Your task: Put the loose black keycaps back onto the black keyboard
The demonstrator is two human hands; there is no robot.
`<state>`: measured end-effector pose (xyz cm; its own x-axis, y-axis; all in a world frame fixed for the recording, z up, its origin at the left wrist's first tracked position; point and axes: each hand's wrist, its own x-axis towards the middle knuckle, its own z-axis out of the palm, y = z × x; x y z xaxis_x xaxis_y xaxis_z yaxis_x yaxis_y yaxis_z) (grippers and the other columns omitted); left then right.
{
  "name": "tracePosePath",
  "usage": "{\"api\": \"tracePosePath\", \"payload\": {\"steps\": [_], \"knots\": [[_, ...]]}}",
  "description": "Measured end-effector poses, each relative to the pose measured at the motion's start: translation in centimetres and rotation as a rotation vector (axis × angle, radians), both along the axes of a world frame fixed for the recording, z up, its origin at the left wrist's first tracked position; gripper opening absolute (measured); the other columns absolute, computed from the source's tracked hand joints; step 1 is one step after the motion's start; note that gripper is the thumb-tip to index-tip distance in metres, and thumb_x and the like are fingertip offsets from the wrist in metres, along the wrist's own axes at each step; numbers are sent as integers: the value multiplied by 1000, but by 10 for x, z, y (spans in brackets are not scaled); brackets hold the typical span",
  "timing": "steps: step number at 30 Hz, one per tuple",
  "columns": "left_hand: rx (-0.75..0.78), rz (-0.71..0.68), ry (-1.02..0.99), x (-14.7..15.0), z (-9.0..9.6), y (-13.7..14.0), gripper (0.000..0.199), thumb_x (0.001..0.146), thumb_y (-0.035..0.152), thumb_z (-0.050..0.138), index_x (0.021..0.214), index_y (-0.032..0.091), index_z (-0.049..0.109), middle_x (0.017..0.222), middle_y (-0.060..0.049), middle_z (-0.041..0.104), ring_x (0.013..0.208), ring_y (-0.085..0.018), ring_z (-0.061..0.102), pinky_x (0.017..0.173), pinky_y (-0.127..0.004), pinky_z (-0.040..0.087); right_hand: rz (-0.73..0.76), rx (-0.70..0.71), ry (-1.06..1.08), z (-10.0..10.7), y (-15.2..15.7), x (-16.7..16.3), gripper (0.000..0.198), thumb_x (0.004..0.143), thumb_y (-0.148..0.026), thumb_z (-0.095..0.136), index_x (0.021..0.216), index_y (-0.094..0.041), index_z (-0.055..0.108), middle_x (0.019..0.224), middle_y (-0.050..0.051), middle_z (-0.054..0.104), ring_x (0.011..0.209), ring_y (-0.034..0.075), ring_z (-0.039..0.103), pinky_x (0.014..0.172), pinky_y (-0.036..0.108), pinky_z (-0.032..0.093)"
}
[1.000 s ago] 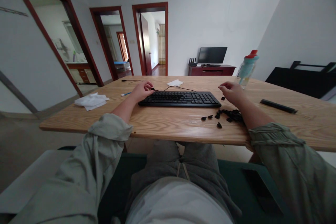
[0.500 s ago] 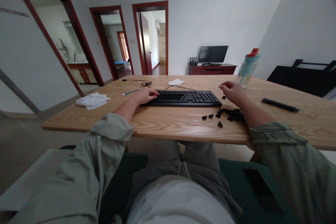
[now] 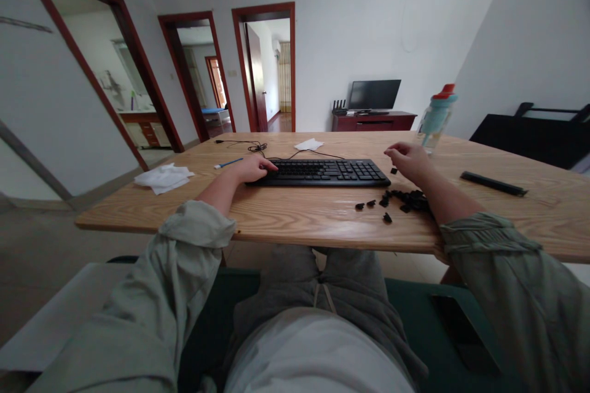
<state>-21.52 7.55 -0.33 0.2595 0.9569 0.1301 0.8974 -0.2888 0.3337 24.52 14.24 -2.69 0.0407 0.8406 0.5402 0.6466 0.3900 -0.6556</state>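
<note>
A black keyboard (image 3: 332, 173) lies across the middle of the wooden table, with its cable running behind it. My left hand (image 3: 252, 168) rests at the keyboard's left end, one finger stretched onto the keys there; its other fingers are partly hidden. Past the right end, my right hand (image 3: 408, 163) is raised a little above the table with its fingertips pinched together; whatever may be between them is too small to see. Loose black keycaps (image 3: 412, 200) lie in a heap by my right wrist, and several single ones (image 3: 387, 218) are scattered in front of the keyboard.
White tissues (image 3: 165, 178) and a small blue-handled brush (image 3: 229, 163) lie to the left. Behind the keyboard are a coiled cable (image 3: 257, 147) and a folded tissue (image 3: 309, 144). A water bottle (image 3: 434, 120) and a long black strip (image 3: 493, 183) are on the right.
The left hand has shifted slightly left, and its index finger now stretches down onto the keys. My right hand keeps its pinch in nearly the same place.
</note>
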Motion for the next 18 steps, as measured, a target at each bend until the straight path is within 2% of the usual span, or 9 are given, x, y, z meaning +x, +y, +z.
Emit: {"api": "tracePosePath", "payload": {"steps": [9,18], "knots": [[-40,6,-15,1,3,-4,45,80,16,58,122,20,74,68,1,66,57,-10,50,61,-19,41,-15,-11,-11,3,-5,-3,24,78,-39,58,81,-17,68,61,3,59,57,15,53,51,26,41],[-34,1,-72,2,3,-3,35,78,30,68,109,16,77,81,-3,71,66,-12,57,61,-20,44,-15,-21,-15,1,-2,0,27,78,-41,58,83,-17,68,61,2,58,57,15,54,52,26,41]]}}
